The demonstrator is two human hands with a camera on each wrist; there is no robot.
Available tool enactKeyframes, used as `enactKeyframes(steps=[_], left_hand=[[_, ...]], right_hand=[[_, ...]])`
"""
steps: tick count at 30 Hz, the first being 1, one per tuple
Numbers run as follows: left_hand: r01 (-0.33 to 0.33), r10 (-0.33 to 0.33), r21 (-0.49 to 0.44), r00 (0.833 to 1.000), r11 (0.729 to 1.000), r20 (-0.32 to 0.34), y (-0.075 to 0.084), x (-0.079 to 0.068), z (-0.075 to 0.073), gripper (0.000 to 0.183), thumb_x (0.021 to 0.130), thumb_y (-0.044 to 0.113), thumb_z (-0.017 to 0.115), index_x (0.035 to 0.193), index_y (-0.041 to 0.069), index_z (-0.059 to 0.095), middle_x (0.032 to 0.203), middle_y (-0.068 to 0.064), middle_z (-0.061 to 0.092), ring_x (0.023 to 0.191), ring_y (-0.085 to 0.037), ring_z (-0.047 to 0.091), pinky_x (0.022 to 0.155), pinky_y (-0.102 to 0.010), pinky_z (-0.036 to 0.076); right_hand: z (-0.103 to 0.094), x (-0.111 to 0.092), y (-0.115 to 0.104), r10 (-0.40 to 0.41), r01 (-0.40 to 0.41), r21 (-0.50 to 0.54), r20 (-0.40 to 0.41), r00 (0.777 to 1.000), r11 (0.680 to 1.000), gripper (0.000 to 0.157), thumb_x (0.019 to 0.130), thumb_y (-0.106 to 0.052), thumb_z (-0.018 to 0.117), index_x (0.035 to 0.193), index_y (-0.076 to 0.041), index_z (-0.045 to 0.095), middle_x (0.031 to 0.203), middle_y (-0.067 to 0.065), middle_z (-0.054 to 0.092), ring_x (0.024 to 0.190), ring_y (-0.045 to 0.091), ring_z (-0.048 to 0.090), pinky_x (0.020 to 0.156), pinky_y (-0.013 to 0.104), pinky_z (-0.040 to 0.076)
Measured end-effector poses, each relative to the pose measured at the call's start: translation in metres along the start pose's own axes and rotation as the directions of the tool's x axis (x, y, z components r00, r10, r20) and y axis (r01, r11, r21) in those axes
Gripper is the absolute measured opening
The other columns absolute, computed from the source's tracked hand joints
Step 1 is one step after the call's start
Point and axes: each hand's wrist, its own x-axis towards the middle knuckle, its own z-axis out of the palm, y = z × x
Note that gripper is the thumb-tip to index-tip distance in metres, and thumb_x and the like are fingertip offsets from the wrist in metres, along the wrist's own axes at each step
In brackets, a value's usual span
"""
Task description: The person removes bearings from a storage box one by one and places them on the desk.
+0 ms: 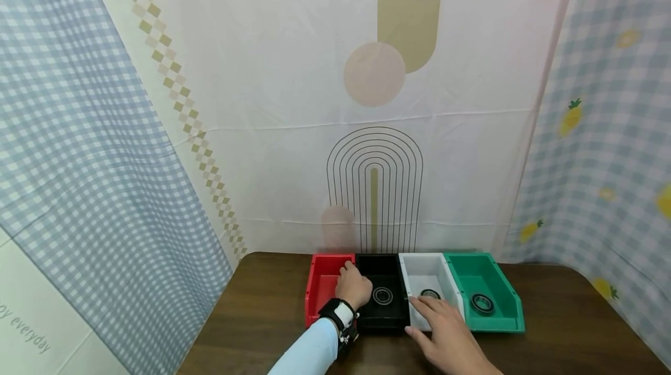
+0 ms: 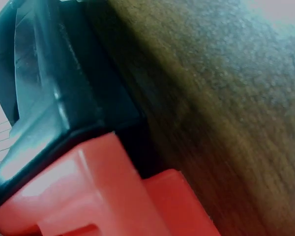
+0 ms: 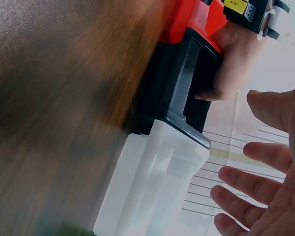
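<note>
My left hand [image 1: 354,289] reaches over the wall between the red bin [image 1: 316,293] and the black bin [image 1: 378,321]. Its fingers dip on the red side, and the thumb sits over the black side; I cannot tell what the hidden fingers hold. One ball bearing [image 1: 382,296] lies in the black bin beside this hand. My right hand [image 1: 445,331] hovers at the front of the white bin [image 1: 427,270], fingers spread and relaxed with nothing between them. Partly behind those fingers lies another bearing [image 1: 431,293] in the white bin.
Right of the white bin stands a green bin [image 1: 472,273] with a bearing [image 1: 482,304] in it. All the bins form a side-by-side row on the brown wooden table [image 1: 246,305]. A patterned curtain [image 1: 283,177] hangs close behind them, with checked cloths at both sides.
</note>
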Motion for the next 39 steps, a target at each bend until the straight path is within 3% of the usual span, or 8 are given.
enactKeyframes(steps=[9,14,20,25,33,39], left_hand=[[0.013,-0.013,0.021,1.0,1.0,0.0,-0.004,0.005,0.003,0.054,0.099,0.012,0.06,0.147,-0.009,0.047,0.139,-0.03,0.06,0.115,-0.047,0.065,0.096,-0.062,0.056],[0.011,-0.011,0.019,1.0,1.0,-0.002,-0.005,0.006,0.003,0.055,0.099,0.013,0.061,0.147,-0.009,0.047,0.139,-0.03,0.06,0.115,-0.047,0.065,0.095,-0.062,0.056],[0.004,-0.004,0.015,1.0,1.0,-0.02,-0.004,0.003,0.001,0.048,0.099,0.012,0.06,0.141,-0.009,0.05,0.131,-0.029,0.062,0.112,-0.046,0.066,0.094,-0.061,0.056],[0.009,-0.009,0.006,1.0,1.0,-0.013,-0.002,0.0,-0.001,0.051,0.099,0.013,0.059,0.144,-0.01,0.049,0.134,-0.03,0.061,0.118,-0.047,0.064,0.099,-0.063,0.055],[0.021,-0.021,-0.01,1.0,1.0,-0.005,-0.002,0.0,-0.003,0.053,0.1,0.013,0.059,0.148,-0.009,0.046,0.14,-0.031,0.059,0.123,-0.049,0.062,0.101,-0.063,0.054],[0.014,-0.014,-0.023,1.0,1.0,0.002,-0.002,-0.001,0.001,0.057,0.101,0.013,0.058,0.152,-0.01,0.043,0.142,-0.032,0.058,0.126,-0.051,0.061,0.102,-0.063,0.053]], right_hand=[[0.002,0.005,-0.001,0.025,-0.025,-0.008,0.041,0.999,1.0,0.058,0.092,-0.041,0.083,0.143,-0.017,0.068,0.141,0.007,0.07,0.133,0.035,0.064,0.114,0.067,0.045],[0.005,0.006,-0.004,0.013,-0.013,0.004,0.033,0.999,1.0,0.056,0.093,-0.038,0.083,0.143,-0.018,0.068,0.14,0.006,0.07,0.132,0.033,0.065,0.113,0.062,0.048],[0.013,0.011,-0.013,-0.055,0.052,0.066,0.051,0.997,0.996,0.05,0.098,-0.027,0.078,0.145,-0.014,0.066,0.146,0.012,0.066,0.136,0.037,0.062,0.112,0.061,0.05],[0.025,0.019,-0.018,-0.12,0.114,0.1,0.052,0.991,0.988,0.047,0.101,-0.021,0.074,0.146,-0.009,0.065,0.148,0.016,0.064,0.136,0.036,0.062,0.11,0.058,0.052],[0.048,0.043,-0.028,-0.17,0.17,0.016,0.047,0.984,0.985,0.039,0.102,-0.014,0.071,0.139,-0.001,0.068,0.143,0.02,0.066,0.133,0.037,0.064,0.109,0.053,0.054],[0.063,0.061,-0.04,-0.077,0.076,-0.084,-0.014,0.997,0.994,0.033,0.101,-0.015,0.072,0.128,0.002,0.072,0.139,0.029,0.066,0.13,0.044,0.066,0.105,0.055,0.057]])
